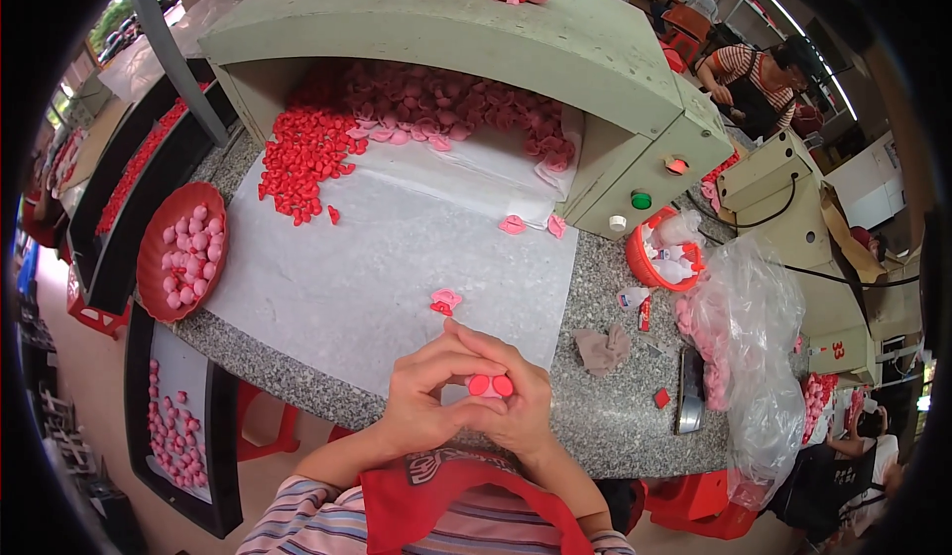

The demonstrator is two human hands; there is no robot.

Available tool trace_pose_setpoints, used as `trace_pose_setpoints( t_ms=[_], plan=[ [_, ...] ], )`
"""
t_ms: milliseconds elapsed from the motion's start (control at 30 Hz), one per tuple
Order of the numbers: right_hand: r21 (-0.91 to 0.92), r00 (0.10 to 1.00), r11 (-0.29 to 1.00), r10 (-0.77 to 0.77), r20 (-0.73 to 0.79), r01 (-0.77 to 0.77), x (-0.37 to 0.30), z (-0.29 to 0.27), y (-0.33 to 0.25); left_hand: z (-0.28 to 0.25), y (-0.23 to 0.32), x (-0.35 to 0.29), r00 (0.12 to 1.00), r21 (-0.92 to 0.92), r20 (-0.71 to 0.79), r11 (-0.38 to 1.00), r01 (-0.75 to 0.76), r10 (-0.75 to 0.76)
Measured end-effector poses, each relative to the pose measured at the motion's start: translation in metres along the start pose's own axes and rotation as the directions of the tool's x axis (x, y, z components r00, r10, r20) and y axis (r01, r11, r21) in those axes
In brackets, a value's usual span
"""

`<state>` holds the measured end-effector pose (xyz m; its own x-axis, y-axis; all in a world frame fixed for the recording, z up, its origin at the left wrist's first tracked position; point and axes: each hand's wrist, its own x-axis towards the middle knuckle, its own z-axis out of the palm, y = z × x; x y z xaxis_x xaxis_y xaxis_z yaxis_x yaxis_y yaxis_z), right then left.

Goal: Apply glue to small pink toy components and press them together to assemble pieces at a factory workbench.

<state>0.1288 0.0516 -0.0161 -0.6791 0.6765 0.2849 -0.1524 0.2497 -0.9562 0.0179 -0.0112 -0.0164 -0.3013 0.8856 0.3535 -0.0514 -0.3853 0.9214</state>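
Near the front edge of the bench, both my hands meet around a small pink part with two red ovals (490, 386). My left hand (418, 388) curls round it from one side, thumb and fingers closed. My right hand (528, 396) closes on it from the other side, fingertips touching the left. Just beyond my fingers, a small pink piece (447, 297) and a red piece (440, 309) lie on the white sheet (347, 277). Further back are a heap of red pieces (297, 158) and a heap of pink pieces (456, 104) under a pale green metal hood (446, 34).
On the left stands a red bowl of pink balls (159, 302). To the right are an orange basket with white bottles (640, 262), a crumpled cloth (603, 349), a phone (690, 391) and a clear plastic bag (764, 386). Other people (759, 84) sit at the right.
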Motion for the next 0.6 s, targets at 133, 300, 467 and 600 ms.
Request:
trace_pose_setpoints(
  t_ms=[133, 300, 467, 600],
  plan=[
    [-0.009, 0.997, 0.998, -0.068, -0.033, 0.068, 0.0, 0.001, 0.004, 0.002, -0.002, -0.001, 1.0, 0.006, -0.013, 1.0, -0.014, 0.014],
    [-0.017, 0.993, 0.995, -0.103, -0.049, 0.103, 0.0, 0.001, 0.013, 0.002, -0.004, 0.002, 0.999, -0.037, -0.028, 0.998, 0.042, -0.043],
    [0.254, 0.957, 0.954, 0.209, -0.2, -0.156, 0.0, 0.004, 0.021, 0.0, -0.002, 0.018, 0.993, 0.601, -0.097, 0.799, 0.007, 0.065],
    [0.152, 0.955, 0.971, 0.214, -0.204, -0.185, -0.008, -0.003, 0.015, -0.004, -0.005, 0.016, 0.987, 0.662, -0.112, 0.749, -0.01, 0.111]
  ],
)
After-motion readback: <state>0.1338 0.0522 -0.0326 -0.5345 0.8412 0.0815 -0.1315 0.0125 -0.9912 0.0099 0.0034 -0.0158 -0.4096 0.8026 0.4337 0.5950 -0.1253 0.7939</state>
